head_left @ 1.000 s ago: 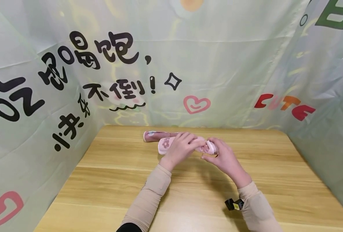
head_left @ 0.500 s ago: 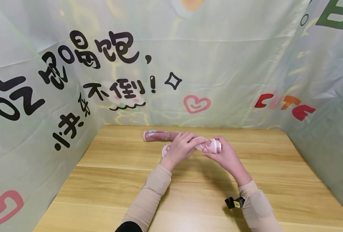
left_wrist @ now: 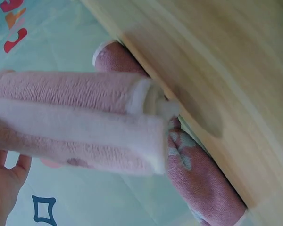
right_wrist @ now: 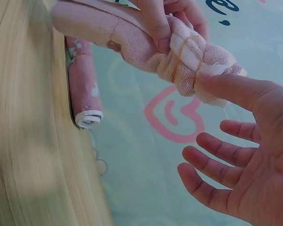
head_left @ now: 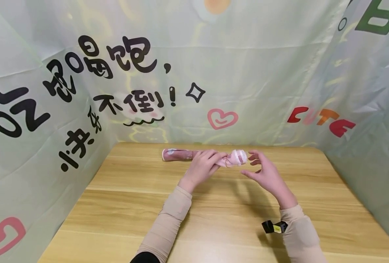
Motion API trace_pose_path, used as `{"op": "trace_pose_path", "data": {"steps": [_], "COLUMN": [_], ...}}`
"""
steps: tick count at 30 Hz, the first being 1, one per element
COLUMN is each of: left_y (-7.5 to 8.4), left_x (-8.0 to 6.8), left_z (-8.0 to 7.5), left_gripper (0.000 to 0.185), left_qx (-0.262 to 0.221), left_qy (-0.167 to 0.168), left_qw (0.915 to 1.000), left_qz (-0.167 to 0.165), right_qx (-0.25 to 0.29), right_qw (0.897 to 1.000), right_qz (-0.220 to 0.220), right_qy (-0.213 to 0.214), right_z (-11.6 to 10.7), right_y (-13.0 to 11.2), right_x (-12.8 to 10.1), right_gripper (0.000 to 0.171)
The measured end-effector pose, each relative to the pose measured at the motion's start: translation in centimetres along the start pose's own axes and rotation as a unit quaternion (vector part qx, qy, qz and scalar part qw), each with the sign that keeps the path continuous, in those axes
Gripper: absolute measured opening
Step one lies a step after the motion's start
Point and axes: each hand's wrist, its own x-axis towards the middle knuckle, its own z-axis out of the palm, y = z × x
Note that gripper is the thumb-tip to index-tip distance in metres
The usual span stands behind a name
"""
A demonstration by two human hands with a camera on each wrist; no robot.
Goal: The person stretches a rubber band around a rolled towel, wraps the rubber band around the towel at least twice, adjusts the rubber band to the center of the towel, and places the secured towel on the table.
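Observation:
A light pink rolled towel (head_left: 235, 158), bound near one end by a thin rubber band (right_wrist: 185, 55), is held just above the table. My left hand (head_left: 214, 160) grips it at the middle, fingers curled round it (right_wrist: 159, 29). My right hand (head_left: 255, 166) hovers spread just right of the bound end. In the right wrist view its thumb tip (right_wrist: 212, 84) lies against that end, and I cannot tell whether it touches. A second, darker pink rolled towel (head_left: 178, 154) lies on the table behind the left hand. It also shows in the left wrist view as the darker roll (left_wrist: 198, 179).
The wooden table (head_left: 214, 219) is walled on three sides by a pale green printed cloth (head_left: 247, 73), which starts right behind the darker roll. A small black and yellow device (head_left: 273, 227) sits on my right wrist.
My right hand has let go of the towel's bound end, spread its fingers and drifted right. My left hand has raised the towel slightly and turned its bound end to the right.

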Motion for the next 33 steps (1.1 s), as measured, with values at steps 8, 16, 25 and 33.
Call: {"op": "trace_pose_path", "data": {"steps": [8, 16, 25, 33], "left_y": [-0.1, -0.1, 0.3, 0.7], "left_x": [0.0, 0.2, 0.2, 0.4], "left_z": [-0.1, -0.2, -0.2, -0.2], "left_gripper": [0.031, 0.033, 0.037, 0.045], "left_qx": [-0.025, -0.035, -0.029, -0.032], "left_qy": [-0.032, -0.046, -0.066, -0.107], "left_qw": [0.9991, 0.9983, 0.9974, 0.9936], "left_qz": [-0.013, 0.002, 0.002, -0.021], "right_qx": [-0.025, -0.043, -0.05, -0.036], "right_qw": [0.996, 0.989, 0.986, 0.988], "right_qz": [-0.075, -0.127, -0.14, -0.132], "right_qy": [0.03, 0.063, 0.069, 0.073], "right_z": [0.7, 1.5, 1.4, 1.3], "right_y": [0.0, 0.0, 0.4, 0.5], "right_x": [0.3, 0.3, 0.2, 0.2], "right_gripper": [0.07, 0.074, 0.061, 0.048]}}
